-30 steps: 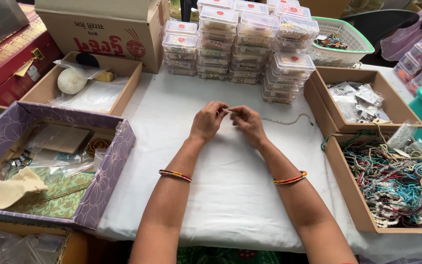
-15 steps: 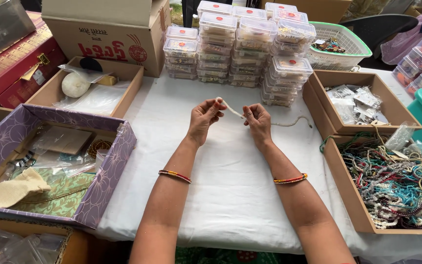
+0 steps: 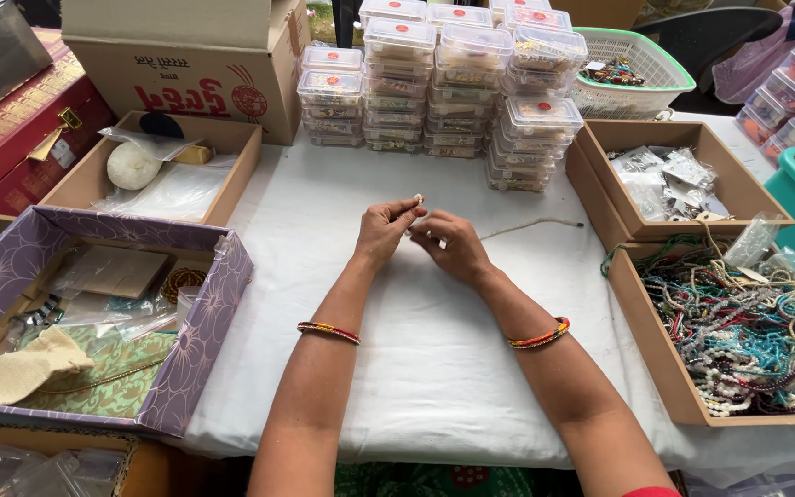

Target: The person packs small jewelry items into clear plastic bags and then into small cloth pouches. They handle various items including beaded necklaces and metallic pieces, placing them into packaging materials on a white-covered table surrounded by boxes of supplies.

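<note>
Centre frame: left hand (image 3: 385,230) and right hand (image 3: 450,245) drawn together again, fingertips pinched on a thin cord (image 3: 531,224) trailing right across the white tablecloth (image 3: 416,368); held apart and taut half a second ago, now slack, suggesting knotting or threading.

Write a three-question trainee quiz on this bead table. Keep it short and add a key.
1. True or false: the left hand and right hand are close together over the white tablecloth.
2. Which box holds the tangle of bead strings? A) the purple patterned box B) the brown box at the right C) the green basket
3. Fill in: a thin ___ trails from the hands toward the right.

Key: 1 true; 2 B; 3 cord
</note>
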